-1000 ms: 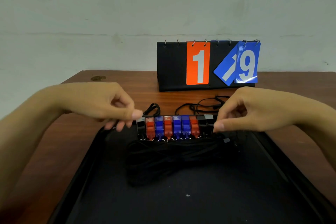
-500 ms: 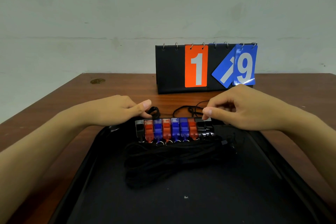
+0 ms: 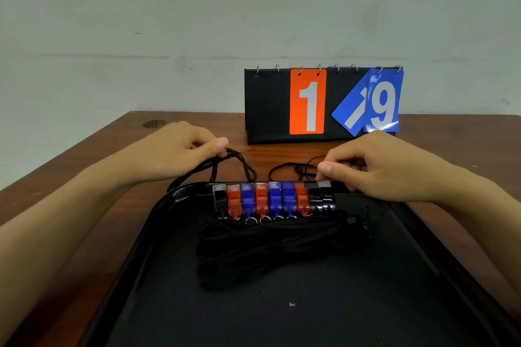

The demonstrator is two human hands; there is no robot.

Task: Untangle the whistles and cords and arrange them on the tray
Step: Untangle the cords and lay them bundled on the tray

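A black tray (image 3: 408,276) lies on the wooden table (image 3: 64,205). Along its far edge stands a side-by-side row of whistles (image 3: 273,198), black, red and blue. A bundle of black cords (image 3: 267,245) lies in the tray just in front of the row. My left hand (image 3: 174,149) pinches a loop of black cord (image 3: 236,158) and holds it lifted behind the tray's far left corner. My right hand (image 3: 375,166) hovers with curled fingers at the right end of the row, its fingertips by another thin black cord (image 3: 284,169) on the table; whether it grips that cord is unclear.
A black flip scoreboard (image 3: 321,104) showing an orange 1 and a blue 9 stands at the back of the table, right behind my hands. A pale wall (image 3: 197,22) rises behind the table. The near half of the tray holds only a small white speck (image 3: 292,304).
My left hand left the left end of the whistle row, took hold of a cord loop and lifted it up and back. My right hand shifted slightly back from the row's right end.
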